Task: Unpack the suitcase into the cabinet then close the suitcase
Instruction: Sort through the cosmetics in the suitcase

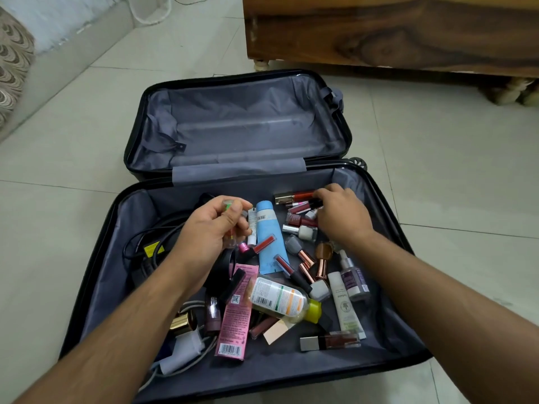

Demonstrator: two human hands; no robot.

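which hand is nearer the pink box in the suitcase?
Left. The left hand holds a small clear bottle just above and left of the pink box. The right hand is farther, up at the lip glosses on the right.

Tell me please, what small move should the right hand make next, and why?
Probably close the right hand on the dark-capped lip gloss tube under its fingers and lift it out. The left hand already holds a small clear bottle, while the suitcase is still full of cosmetics, so collecting a second item before going to the cabinet seems sensible.
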